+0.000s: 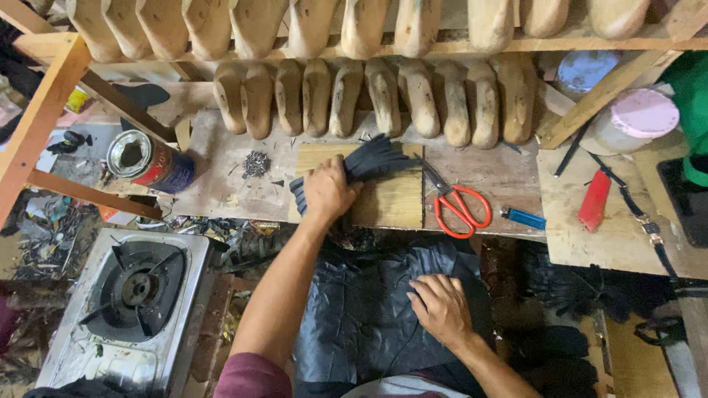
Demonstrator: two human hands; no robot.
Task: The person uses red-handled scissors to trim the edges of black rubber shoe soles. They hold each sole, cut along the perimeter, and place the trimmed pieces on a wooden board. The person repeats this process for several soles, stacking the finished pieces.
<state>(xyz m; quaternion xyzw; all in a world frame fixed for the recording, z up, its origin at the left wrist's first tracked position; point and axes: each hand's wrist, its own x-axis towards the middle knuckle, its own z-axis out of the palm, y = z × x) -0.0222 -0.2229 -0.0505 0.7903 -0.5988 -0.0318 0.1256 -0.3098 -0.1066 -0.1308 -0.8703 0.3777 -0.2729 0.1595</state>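
Observation:
My left hand (330,191) presses down on a bundle of dark leather strips (372,161) that lies on a small wooden board (394,199) on the workbench. My right hand (440,308) rests flat on a large black leather sheet (361,309) spread over my lap, fingers closed against it. Red-handled scissors (456,206) lie just right of the board.
Rows of wooden shoe lasts (383,96) line the back racks. An open tin can (147,162) and a pile of small nails (256,163) sit left. A gas stove (129,295) stands lower left. A blue lighter (523,217), red cutter (594,200) and pink-lidded tub (638,118) are right.

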